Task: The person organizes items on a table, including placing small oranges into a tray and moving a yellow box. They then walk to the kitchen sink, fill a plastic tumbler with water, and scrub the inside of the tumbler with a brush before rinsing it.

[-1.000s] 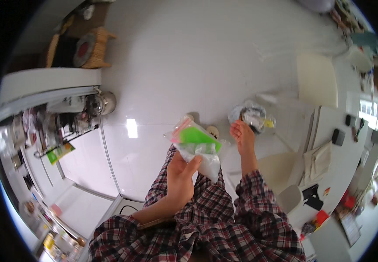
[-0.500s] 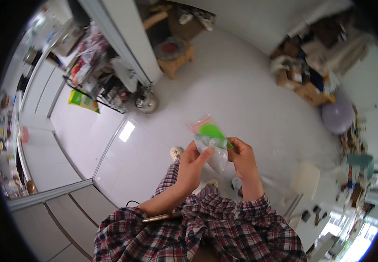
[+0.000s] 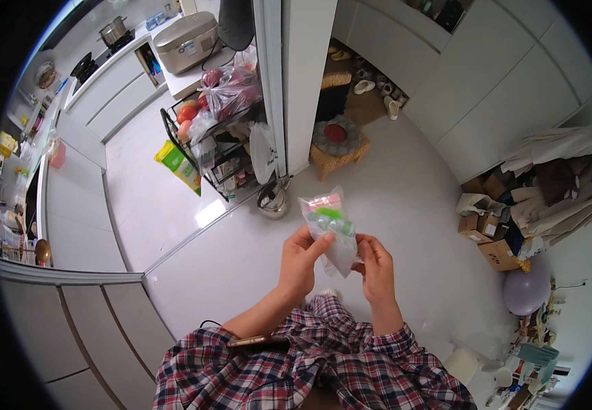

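A small clear plastic bag (image 3: 341, 254) is held up in front of me at waist height. Something bright green (image 3: 330, 213) shows through its upper part, below a reddish strip along the top; its kind I cannot make out. My left hand (image 3: 301, 263) grips the bag's left side, thumb pressed across the front. On the other side, my right hand (image 3: 377, 270) pinches the bag's right edge with curled fingers. A phone (image 3: 258, 343) lies against my plaid clothing by the left forearm.
A black rack (image 3: 224, 181) with bags and fruit stands ahead left, a metal kettle (image 3: 273, 203) at its foot. Beyond is a woven stool (image 3: 340, 147). Cardboard boxes (image 3: 498, 254) and a purple ball (image 3: 527, 292) sit at the right. A sliding-door track (image 3: 186, 240) crosses the floor.
My view has shifted, bringing the kitchen and rack further in. The bag has turned in my hands and less green shows. My right fingers have moved lower along its edge.
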Action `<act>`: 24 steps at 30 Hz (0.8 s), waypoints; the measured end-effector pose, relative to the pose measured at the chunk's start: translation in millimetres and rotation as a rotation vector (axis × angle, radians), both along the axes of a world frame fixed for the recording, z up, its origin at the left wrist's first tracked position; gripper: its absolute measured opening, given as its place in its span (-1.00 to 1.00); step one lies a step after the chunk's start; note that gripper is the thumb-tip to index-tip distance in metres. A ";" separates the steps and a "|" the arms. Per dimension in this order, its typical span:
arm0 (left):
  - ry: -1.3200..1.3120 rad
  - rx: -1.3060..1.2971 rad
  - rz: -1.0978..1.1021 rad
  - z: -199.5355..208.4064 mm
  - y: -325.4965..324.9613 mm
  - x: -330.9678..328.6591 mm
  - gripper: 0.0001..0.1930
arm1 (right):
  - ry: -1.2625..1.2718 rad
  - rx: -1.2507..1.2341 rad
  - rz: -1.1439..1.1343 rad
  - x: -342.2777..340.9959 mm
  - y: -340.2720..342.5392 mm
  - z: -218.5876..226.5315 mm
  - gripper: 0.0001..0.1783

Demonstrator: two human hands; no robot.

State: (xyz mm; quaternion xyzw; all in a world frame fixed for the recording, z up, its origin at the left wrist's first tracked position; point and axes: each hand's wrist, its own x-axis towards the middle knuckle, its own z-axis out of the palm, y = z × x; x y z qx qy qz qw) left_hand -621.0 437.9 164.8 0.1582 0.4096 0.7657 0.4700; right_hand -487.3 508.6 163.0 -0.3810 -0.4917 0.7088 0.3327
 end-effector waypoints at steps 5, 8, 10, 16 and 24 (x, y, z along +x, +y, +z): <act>0.030 -0.048 -0.104 -8.1 66.9 -27.3 -0.74 | -0.036 -0.116 0.088 -20.3 64.6 -10.1 -0.71; -0.022 -0.035 -0.220 -8.0 81.7 -48.7 -0.71 | -0.023 -0.095 0.092 -33.2 83.0 -18.2 -0.67; -0.088 0.028 -0.253 -13.8 108.6 -71.2 -0.69 | 0.011 -0.049 0.121 -54.1 113.1 -22.8 -0.65; -0.112 0.094 -0.103 -12.9 144.4 -121.3 -0.68 | 0.190 -0.051 0.304 -128.4 185.1 -16.8 -0.64; -0.030 0.124 0.134 -23.9 126.8 -218.8 -0.50 | 0.160 -0.111 0.393 -215.1 210.1 -28.8 -0.76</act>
